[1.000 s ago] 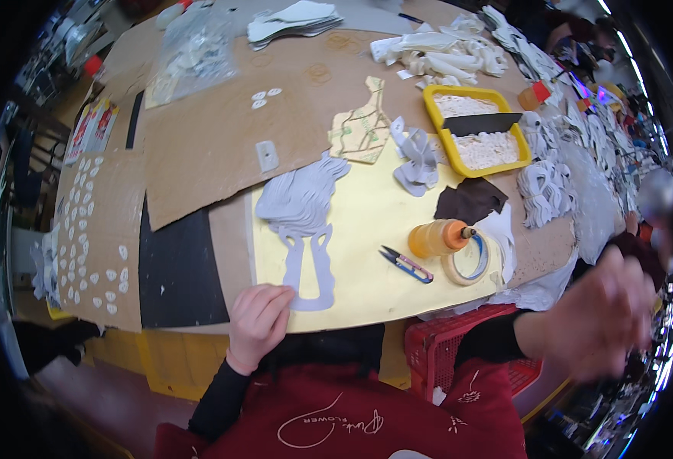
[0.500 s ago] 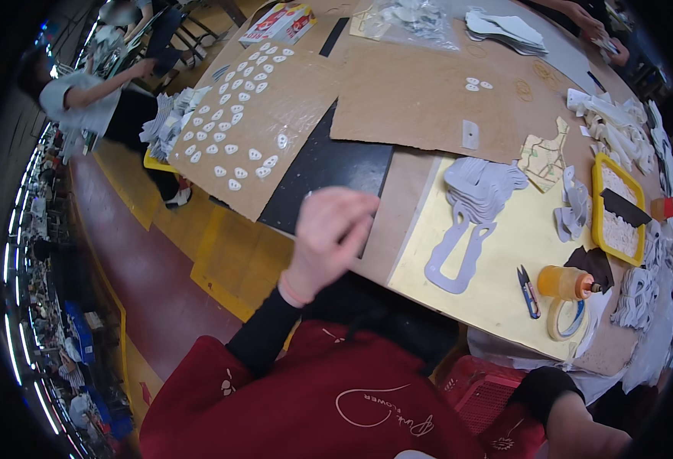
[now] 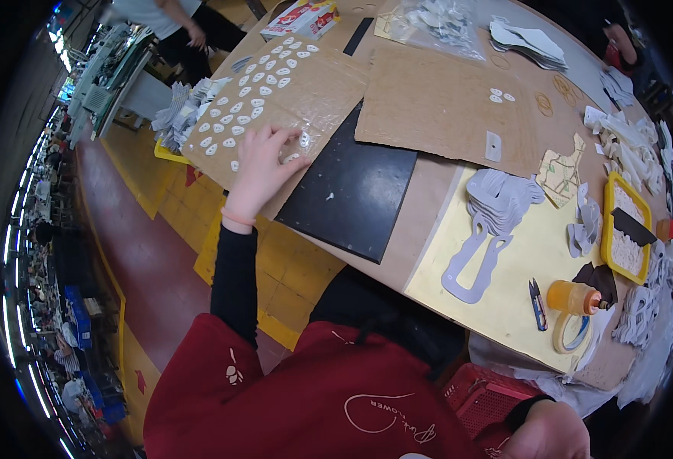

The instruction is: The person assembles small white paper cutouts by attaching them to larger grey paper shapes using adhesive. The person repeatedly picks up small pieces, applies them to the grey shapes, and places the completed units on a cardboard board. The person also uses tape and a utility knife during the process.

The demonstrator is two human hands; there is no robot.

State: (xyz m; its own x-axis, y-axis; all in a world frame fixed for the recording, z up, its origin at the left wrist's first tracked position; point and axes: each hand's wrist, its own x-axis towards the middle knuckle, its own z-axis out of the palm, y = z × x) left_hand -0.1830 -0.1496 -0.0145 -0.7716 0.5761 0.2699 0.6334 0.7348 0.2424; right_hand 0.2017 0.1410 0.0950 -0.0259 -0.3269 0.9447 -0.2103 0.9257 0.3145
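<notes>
Clock set on the middle of the view. At 11, a cardboard sheet (image 3: 325, 73) dotted with small white pieces (image 3: 257, 102), flat, rounded, holes or slots marking their faces. Judged very light, thin, fairly stiff, easily bent if pinched across the middle; possibly tacky or slick underneath, cannot tell. Best taken by the rim, thumb and forefinger at opposite edges, clear of the holes.

Between 10 and 11, left hand (image 3: 264, 168), over the sheet's near corner. Fingers curled, thumb and forefinger parted, nothing seen clamped; one white piece shows in the gap, another just beside the forefinger tip. Contact with either: cannot tell.

Near centre, black board (image 3: 356, 203), bare but for specks. Between 2 and 3, fanned stack of grey cut-outs (image 3: 497, 195); a loose frame-shaped cut-out (image 3: 459, 288) below it, probably limp. Towards 4, snips (image 3: 538, 304). Between 4 and 5, right hand (image 3: 551, 432), low at the rim, well apart from the white pieces; fingers not clear, grip cannot be told.
</notes>
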